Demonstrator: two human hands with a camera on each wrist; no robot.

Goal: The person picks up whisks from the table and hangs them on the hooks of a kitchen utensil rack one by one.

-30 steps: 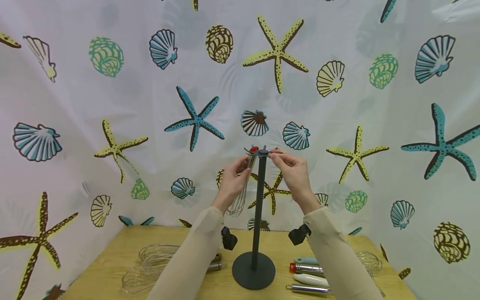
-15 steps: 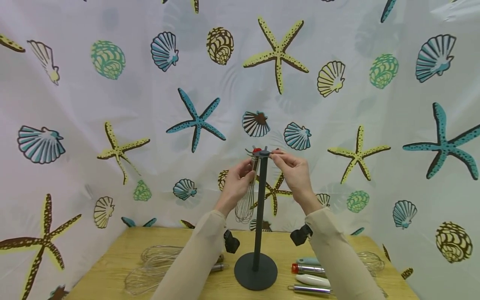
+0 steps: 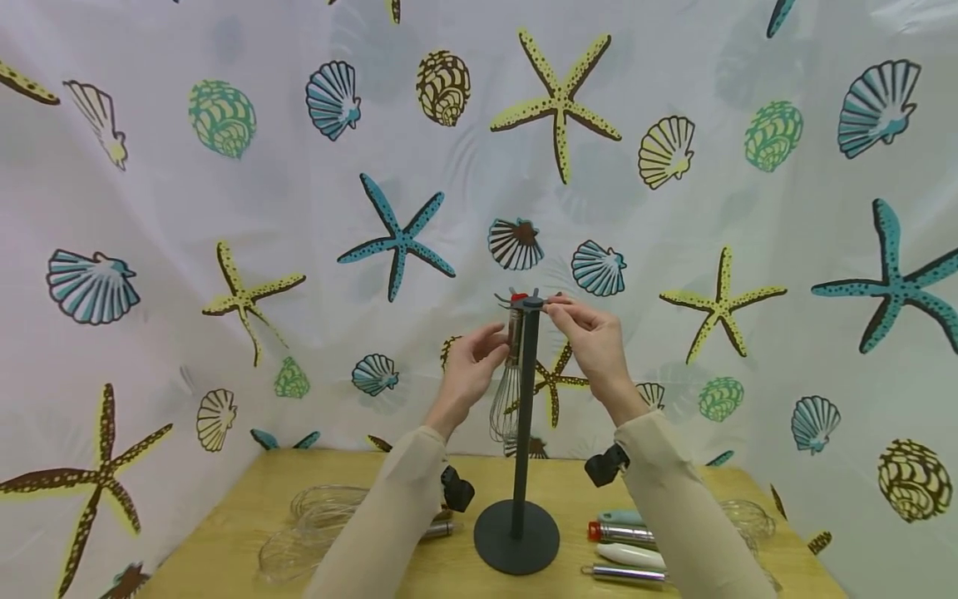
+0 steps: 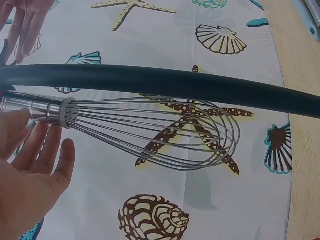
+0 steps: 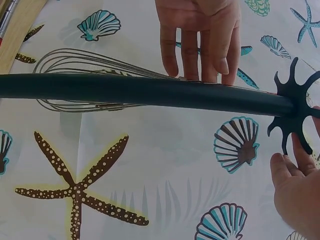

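Whisk [image 3: 514, 353] hangs from stand [image 3: 521, 433], just left of it; left hand [image 3: 467, 366] beside whisk, fingers apart, likely guarding it; right hand [image 3: 599, 345] pinches stand's top, presumably steadying.

head: from head height, forward and down, farthest, stand [image 3: 525, 416] mid-frame | left wrist: close, turned sideways, table [image 4: 306, 175] at right edge | right wrist: close, turned oppositely, table upper left | both wrists: facing backdrop [image 4: 240, 200], sharing stand and whisk [image 4: 100, 117]
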